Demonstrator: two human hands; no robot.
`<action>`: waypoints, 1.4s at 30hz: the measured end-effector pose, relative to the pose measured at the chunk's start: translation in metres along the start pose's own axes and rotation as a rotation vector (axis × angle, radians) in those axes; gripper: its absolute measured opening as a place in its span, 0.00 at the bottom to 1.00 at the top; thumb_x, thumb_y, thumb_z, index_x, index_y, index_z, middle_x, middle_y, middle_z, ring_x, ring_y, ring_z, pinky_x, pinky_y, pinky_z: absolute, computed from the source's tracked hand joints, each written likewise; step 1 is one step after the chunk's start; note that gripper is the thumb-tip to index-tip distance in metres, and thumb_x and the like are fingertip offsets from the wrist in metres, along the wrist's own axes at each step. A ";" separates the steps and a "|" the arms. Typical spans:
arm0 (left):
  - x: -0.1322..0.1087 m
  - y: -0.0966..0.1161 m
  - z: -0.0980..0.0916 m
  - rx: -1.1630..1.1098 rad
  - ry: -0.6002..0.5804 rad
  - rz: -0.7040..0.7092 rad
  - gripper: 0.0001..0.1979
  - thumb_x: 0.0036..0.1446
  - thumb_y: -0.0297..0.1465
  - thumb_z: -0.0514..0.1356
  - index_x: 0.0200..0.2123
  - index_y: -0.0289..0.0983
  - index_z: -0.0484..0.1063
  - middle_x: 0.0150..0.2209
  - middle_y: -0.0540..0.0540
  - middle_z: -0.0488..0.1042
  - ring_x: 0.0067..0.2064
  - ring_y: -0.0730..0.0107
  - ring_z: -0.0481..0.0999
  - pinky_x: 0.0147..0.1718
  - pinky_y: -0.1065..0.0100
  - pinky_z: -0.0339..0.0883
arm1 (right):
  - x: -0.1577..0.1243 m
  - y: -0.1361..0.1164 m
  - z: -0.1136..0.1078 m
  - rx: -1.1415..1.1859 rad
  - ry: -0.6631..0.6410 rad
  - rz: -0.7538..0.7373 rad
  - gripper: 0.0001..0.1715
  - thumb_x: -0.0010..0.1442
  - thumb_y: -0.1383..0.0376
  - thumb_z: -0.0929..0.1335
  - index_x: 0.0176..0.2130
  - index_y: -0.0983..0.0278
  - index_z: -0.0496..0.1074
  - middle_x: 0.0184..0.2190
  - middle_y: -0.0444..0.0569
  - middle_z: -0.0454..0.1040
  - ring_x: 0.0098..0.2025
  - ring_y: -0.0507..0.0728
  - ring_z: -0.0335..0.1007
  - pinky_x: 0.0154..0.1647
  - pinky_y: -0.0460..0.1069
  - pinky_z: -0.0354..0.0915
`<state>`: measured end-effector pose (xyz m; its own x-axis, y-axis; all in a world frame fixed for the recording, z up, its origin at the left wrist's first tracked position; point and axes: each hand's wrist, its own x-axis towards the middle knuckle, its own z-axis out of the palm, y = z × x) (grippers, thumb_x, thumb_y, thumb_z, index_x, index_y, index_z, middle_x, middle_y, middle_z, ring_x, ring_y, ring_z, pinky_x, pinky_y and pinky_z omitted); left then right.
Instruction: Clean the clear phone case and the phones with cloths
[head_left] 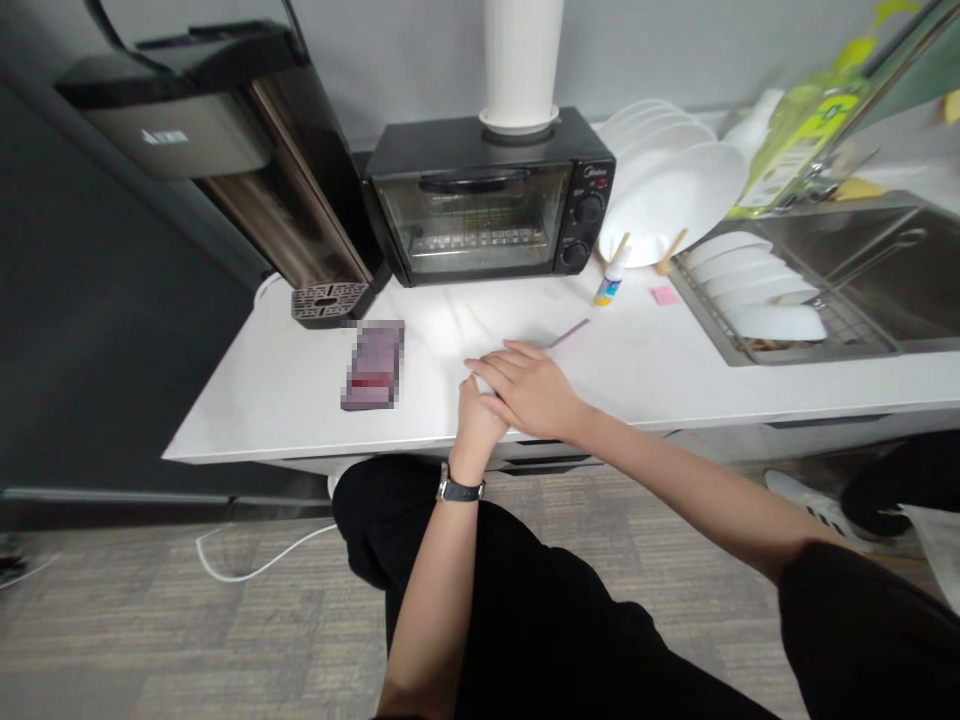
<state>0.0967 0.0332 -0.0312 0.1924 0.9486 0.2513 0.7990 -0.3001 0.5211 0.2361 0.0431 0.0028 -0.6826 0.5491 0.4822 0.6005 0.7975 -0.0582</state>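
Near the counter's front edge, my left hand (pixel 480 415) is curled around a small white object (pixel 486 386), mostly hidden by the fingers. My right hand (pixel 534 390) lies across the top of it, fingers stretched out over the white object and my left hand. Just beyond my right hand is a thin purplish strip (pixel 570 333) on the counter; its near end is hidden behind that hand. A small bottle (pixel 611 278) with a white top and blue and yellow label stands farther back, beside a pink paper note (pixel 664 295).
A blurred-out purple phone-like slab (pixel 375 365) lies left on the white counter (pixel 247 410). Behind stand a water dispenser (pixel 300 190) and a toaster oven (pixel 487 215). White plates (pixel 667 195) rack up beside the sink (pixel 862 260). Another person's shoe (pixel 810 500) shows at right.
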 end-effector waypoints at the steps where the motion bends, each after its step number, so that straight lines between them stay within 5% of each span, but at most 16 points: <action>1: 0.000 -0.001 0.000 -0.011 -0.004 0.008 0.09 0.59 0.22 0.63 0.42 0.35 0.81 0.43 0.37 0.84 0.45 0.54 0.82 0.43 0.63 0.71 | -0.002 -0.003 0.003 0.013 0.009 -0.031 0.32 0.78 0.53 0.59 0.66 0.70 0.71 0.58 0.62 0.80 0.59 0.65 0.74 0.68 0.63 0.61; 4: 0.000 0.000 -0.001 -0.050 -0.025 0.035 0.06 0.61 0.24 0.62 0.38 0.36 0.81 0.38 0.40 0.84 0.40 0.58 0.82 0.41 0.64 0.70 | -0.012 0.016 -0.001 0.001 0.060 0.007 0.33 0.77 0.51 0.58 0.66 0.70 0.71 0.58 0.63 0.80 0.60 0.67 0.73 0.64 0.64 0.63; 9: 0.000 0.007 -0.006 -0.102 0.049 0.059 0.14 0.70 0.37 0.63 0.31 0.38 0.78 0.32 0.46 0.81 0.33 0.64 0.79 0.35 0.67 0.65 | -0.024 0.068 -0.021 -0.098 0.140 0.329 0.30 0.78 0.58 0.55 0.49 0.67 0.82 0.45 0.58 0.85 0.50 0.66 0.77 0.60 0.63 0.64; 13: 0.001 0.006 -0.004 -0.022 0.018 0.050 0.10 0.67 0.31 0.63 0.32 0.37 0.78 0.33 0.44 0.81 0.35 0.62 0.80 0.35 0.65 0.65 | -0.015 0.038 -0.014 -0.086 0.104 0.224 0.28 0.78 0.59 0.57 0.47 0.63 0.83 0.44 0.52 0.86 0.55 0.64 0.76 0.70 0.65 0.55; 17: 0.002 0.002 -0.002 0.057 -0.022 0.025 0.07 0.60 0.20 0.61 0.33 0.35 0.79 0.36 0.39 0.83 0.39 0.57 0.81 0.38 0.63 0.67 | -0.003 0.014 -0.007 -0.015 0.006 0.026 0.25 0.78 0.57 0.60 0.56 0.66 0.80 0.50 0.56 0.85 0.51 0.63 0.77 0.64 0.60 0.61; 23: 0.000 0.006 -0.004 -0.050 0.054 0.061 0.15 0.69 0.39 0.63 0.30 0.38 0.76 0.31 0.45 0.80 0.32 0.62 0.78 0.33 0.65 0.63 | -0.007 0.069 -0.029 -0.230 0.014 0.403 0.36 0.78 0.55 0.54 0.34 0.67 0.81 0.32 0.59 0.82 0.37 0.63 0.75 0.52 0.60 0.62; 27: 0.002 0.006 -0.003 0.011 0.007 0.032 0.09 0.66 0.28 0.63 0.31 0.37 0.77 0.33 0.42 0.81 0.35 0.59 0.80 0.36 0.64 0.65 | -0.001 0.036 -0.016 -0.083 -0.015 0.186 0.33 0.78 0.56 0.57 0.36 0.65 0.82 0.34 0.55 0.82 0.40 0.62 0.75 0.60 0.60 0.59; 30: 0.003 0.003 -0.003 0.069 -0.037 0.010 0.07 0.59 0.20 0.62 0.31 0.35 0.78 0.35 0.38 0.83 0.38 0.55 0.81 0.37 0.63 0.66 | 0.006 0.014 -0.005 0.009 -0.034 0.046 0.28 0.77 0.55 0.59 0.46 0.66 0.82 0.39 0.55 0.84 0.43 0.62 0.76 0.54 0.58 0.62; 37: -0.001 0.007 -0.005 -0.062 0.063 0.074 0.15 0.70 0.39 0.63 0.31 0.38 0.76 0.31 0.45 0.80 0.32 0.64 0.78 0.33 0.66 0.63 | -0.003 0.067 -0.020 -0.225 0.046 0.418 0.34 0.77 0.59 0.55 0.31 0.67 0.80 0.30 0.60 0.80 0.33 0.64 0.72 0.39 0.58 0.57; 42: 0.001 0.005 -0.004 0.072 -0.010 0.039 0.08 0.61 0.23 0.63 0.29 0.36 0.77 0.30 0.41 0.80 0.33 0.59 0.79 0.34 0.65 0.64 | 0.007 0.015 -0.005 -0.082 -0.005 0.152 0.29 0.77 0.62 0.57 0.36 0.65 0.81 0.33 0.55 0.83 0.39 0.62 0.73 0.46 0.58 0.58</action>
<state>0.0983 0.0322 -0.0254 0.2294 0.9374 0.2619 0.8295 -0.3291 0.4513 0.2424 0.0579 0.0092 -0.5832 0.6631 0.4693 0.7288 0.6822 -0.0582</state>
